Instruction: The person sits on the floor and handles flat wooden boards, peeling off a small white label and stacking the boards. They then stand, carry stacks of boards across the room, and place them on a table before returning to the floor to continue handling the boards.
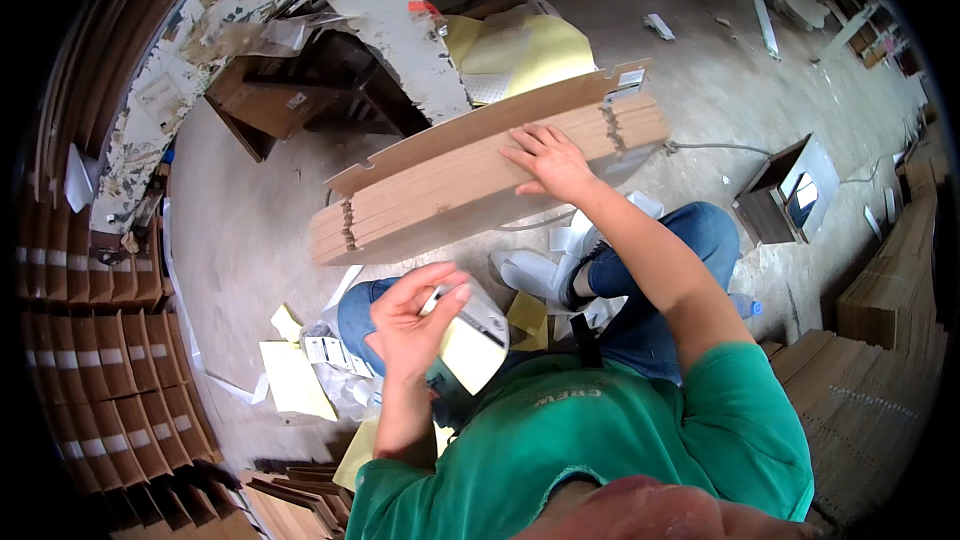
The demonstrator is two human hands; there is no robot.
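A long stack of flattened cardboard boxes [430, 202] stands on edge on the floor in front of me. My right hand [548, 162] lies on its upper edges with the fingers spread. One brown panel [480, 126] sticks up along the far side of the stack, with a white label [630, 82] near its right end. My left hand [415, 315] is raised over my lap, thumb and fingers closed together. It pinches a white and yellow label sheet [472, 345] with a dark strip; the palm hides part of that sheet.
Yellow backing paper [298, 380] and plastic scraps lie left of my legs. More yellow sheets [540, 55] are beyond the stack. A dark box-like stool [785, 195] stands at the right. Piled cardboard [850, 410] fills the lower right, and brown cartons [110, 350] line the left.
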